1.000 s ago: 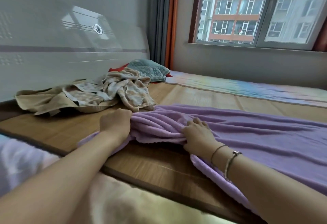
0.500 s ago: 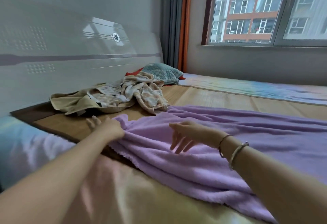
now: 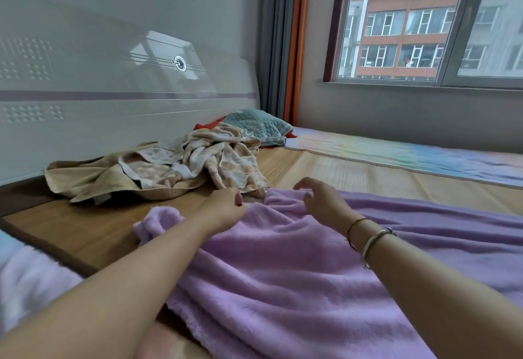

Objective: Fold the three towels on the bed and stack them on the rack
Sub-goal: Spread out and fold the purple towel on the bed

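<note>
Bedroom: a woven mat [image 3: 325, 171] covers the bed, white headboard [image 3: 113, 98] at the far left, window [image 3: 424, 27] ahead. The purple towel [image 3: 297, 268] lies spread and rumpled across the mat under my forearms. My left hand [image 3: 226, 205] pinches its far edge with curled fingers. My right hand [image 3: 319, 197] hovers just over the same edge, fingers loosely bent, gripping nothing. The beige patterned towels [image 3: 181, 169] sit heaped beyond, near the headboard.
</note>
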### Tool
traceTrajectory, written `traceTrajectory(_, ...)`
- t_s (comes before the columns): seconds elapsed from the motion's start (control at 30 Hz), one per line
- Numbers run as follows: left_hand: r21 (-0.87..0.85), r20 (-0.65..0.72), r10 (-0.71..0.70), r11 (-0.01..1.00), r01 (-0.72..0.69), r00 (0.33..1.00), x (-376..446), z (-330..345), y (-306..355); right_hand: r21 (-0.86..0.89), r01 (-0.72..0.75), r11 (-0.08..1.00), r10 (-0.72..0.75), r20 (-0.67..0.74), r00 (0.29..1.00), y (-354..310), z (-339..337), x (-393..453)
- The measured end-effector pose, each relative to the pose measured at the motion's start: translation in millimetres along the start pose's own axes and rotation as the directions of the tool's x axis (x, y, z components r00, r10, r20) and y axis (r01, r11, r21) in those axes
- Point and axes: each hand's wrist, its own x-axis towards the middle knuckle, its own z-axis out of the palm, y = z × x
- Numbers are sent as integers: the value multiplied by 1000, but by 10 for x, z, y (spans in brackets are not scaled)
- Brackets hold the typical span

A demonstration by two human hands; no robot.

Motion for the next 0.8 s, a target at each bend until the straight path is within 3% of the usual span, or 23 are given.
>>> traceTrajectory(0.1,61,93,-10,998,4,996,308,232,37,-26,20,999,-19,53,998,164,135,334)
traceTrajectory(0.23,24,44,-24,999,23,999,589,454,22,-155,117,981,-80,224,971,267,395,672)
traceTrajectory(0.3,29,82,2,1000,-4,997,649,512,-20,-238,152,959,-77,299,951,292,467,697)
traceTrajectory(0.5,54,235,127,988,-143,964,741,668,68,-369,206,906,-161,150,976,437,108,200)
traceTrajectory(0.63,-126,293,229,972,-200,928,662,738,329,-326,275,905,-206,230,951,598,-190,-193)
traceTrajectory(0.7,-142,343,262,964,-226,902,575,724,447,-197,241,950,-182,275,944,669,-308,-337)
traceTrajectory(0.8,-147,433,247,968,-202,867,429,637,564,-75,-17,997,38,293,955,653,-486,-459)
